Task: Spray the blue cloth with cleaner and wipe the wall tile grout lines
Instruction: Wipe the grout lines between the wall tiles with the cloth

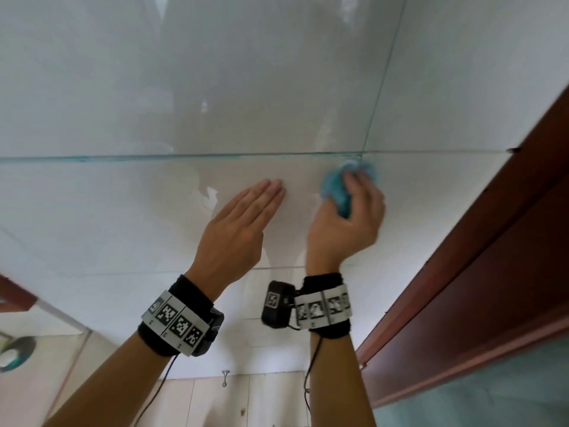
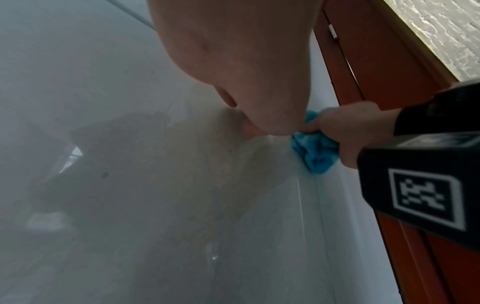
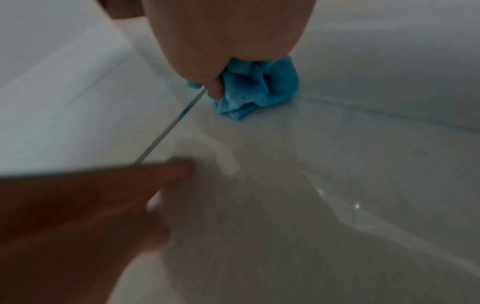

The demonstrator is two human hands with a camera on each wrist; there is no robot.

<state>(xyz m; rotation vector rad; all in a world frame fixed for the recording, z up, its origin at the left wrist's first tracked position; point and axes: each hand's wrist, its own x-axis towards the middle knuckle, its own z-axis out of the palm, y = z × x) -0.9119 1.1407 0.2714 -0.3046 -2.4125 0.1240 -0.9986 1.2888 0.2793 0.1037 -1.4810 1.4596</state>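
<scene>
The crumpled blue microfibre cloth (image 1: 335,188) is bunched in the right hand (image 1: 346,223), whose fingers (image 1: 354,180) curl round it and press it against the glossy white wall tile (image 1: 154,211), just below the thin horizontal grout line (image 1: 184,156) near where a vertical grout line (image 1: 381,87) meets it. The left hand (image 1: 237,229) lies flat on the same tile just beside the cloth, fingers (image 1: 271,189) straight and together, palm toward the wall. Both wrists carry black bands with square black-and-white markers (image 1: 177,322). A reddish-brown wooden door frame (image 1: 492,241) runs along the wall to the right of the cloth.
</scene>
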